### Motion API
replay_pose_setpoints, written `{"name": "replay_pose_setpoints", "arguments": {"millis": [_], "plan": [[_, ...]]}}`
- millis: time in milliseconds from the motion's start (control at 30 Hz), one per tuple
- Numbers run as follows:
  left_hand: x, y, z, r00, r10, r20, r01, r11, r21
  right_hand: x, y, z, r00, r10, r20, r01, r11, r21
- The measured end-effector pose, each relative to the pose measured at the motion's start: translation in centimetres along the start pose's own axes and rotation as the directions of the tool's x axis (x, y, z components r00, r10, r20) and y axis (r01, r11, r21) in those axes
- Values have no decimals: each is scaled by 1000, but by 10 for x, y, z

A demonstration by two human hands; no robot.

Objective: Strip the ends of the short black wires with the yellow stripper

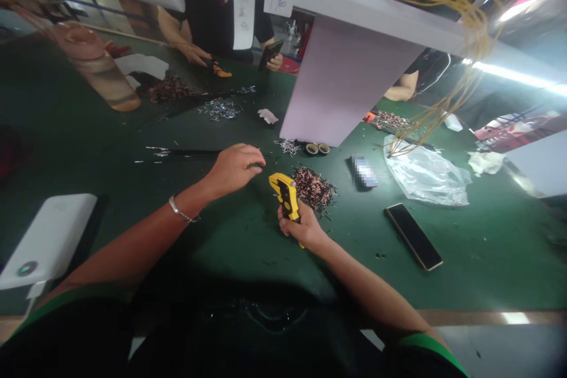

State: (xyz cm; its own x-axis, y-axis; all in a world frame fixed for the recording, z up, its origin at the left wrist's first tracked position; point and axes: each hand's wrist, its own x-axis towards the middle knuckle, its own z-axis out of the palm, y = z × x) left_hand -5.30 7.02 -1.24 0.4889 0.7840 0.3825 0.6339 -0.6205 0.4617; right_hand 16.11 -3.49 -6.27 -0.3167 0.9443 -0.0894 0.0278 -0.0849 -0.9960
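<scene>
My right hand (301, 225) is wrapped round the handles of a yellow wire stripper (286, 192), its head tilted up and left. To its left, my left hand (237, 170) is closed, palm down, with a dark bit showing at the fingertips. A bundle of black wires (195, 154) with bare silvery ends (157, 150) runs along the table into this hand. How the fingers grip the wires is partly hidden. Just beyond the stripper lies a pile of short black and copper-coloured pieces (314, 189).
Nearby on the green table (354, 283) are two tape rolls (318, 149), a phone (414, 236), a plastic bag (425, 174) and a white power bank (48, 239). A bottle (100, 71) stands far left. A panel (343, 80) and shelf rise ahead; co-workers sit beyond.
</scene>
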Motion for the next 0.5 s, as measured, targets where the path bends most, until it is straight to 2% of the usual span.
{"name": "replay_pose_setpoints", "arguments": {"millis": [100,167,233,267,300,333,367,433,500], "plan": [[-1,5,-5,988,-104,-117,102,995,-20,1,4,0,1000,1,-26,1,997,73],[-2,7,-5,960,-210,-187,200,977,-69,2,7,0,999,0,-46,6,993,118],[-2,9,-1,928,-351,-121,321,922,-215,2,8,0,998,-1,-56,10,989,147],[-2,9,2,907,-420,-24,391,862,-323,2,8,1,998,-2,-58,11,989,148],[-2,10,6,875,-470,116,468,759,-452,2,8,1,998,-4,-57,12,990,138],[-1,10,9,839,-491,234,528,634,-565,2,8,1,998,-6,-55,13,993,120],[-1,11,11,820,-482,308,551,519,-654,2,7,2,999,-8,-52,13,995,101],[-1,13,14,813,-463,353,532,342,-775,1,8,2,999,-9,-43,12,997,70],[-2,16,14,814,-463,350,492,231,-839,1,9,2,1000,-16,-23,16,1000,23]]}}
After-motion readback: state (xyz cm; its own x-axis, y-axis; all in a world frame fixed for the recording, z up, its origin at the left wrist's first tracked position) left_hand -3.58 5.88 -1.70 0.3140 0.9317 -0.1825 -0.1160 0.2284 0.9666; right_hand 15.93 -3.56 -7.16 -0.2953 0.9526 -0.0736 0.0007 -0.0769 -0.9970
